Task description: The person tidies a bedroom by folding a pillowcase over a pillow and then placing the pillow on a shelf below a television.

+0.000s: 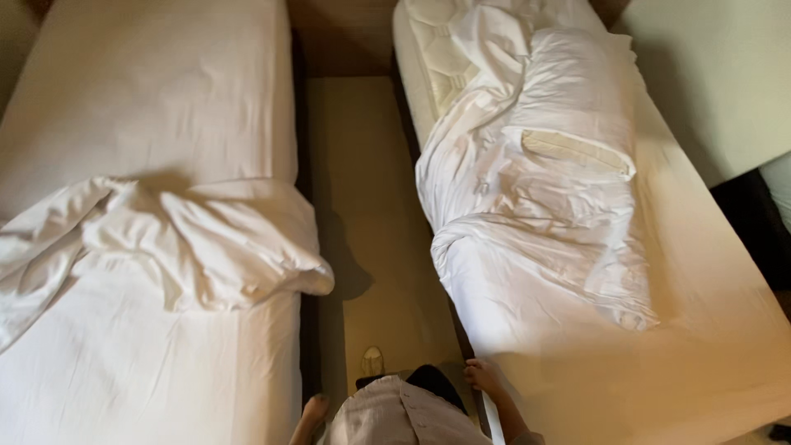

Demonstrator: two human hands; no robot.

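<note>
White cotton covers both beds, and the person stands in the narrow aisle between them, seen from above. Well to the left of the left hand (pixel 314 409) lies the left bed (pixel 148 91), its sheet smooth at the top, with a crumpled white duvet (pixel 165 239) bunched across its middle and spilling over the aisle-side edge, above and apart from that hand. The left hand hangs low beside the person's pale garment (pixel 395 416), close to the left bed's side but touching nothing that can be seen; its fingers point downward, and whether they are spread or together cannot be told. Between the two hands, on the beige floor (pixel 367 181), a light shoe (pixel 372 360) shows just above the garment. The right hand (pixel 484 376) rests on the near edge of the right bed's white sheet (pixel 626 379), fingers curled over the mattress edge and pressed close together, seemingly gripping the sheet there. Beyond those fingers, further up the right bed, a twisted white duvet (pixel 527 189) lies lengthwise, well apart from the hand, with bare quilted mattress (pixel 437 49) showing at the top.
</note>
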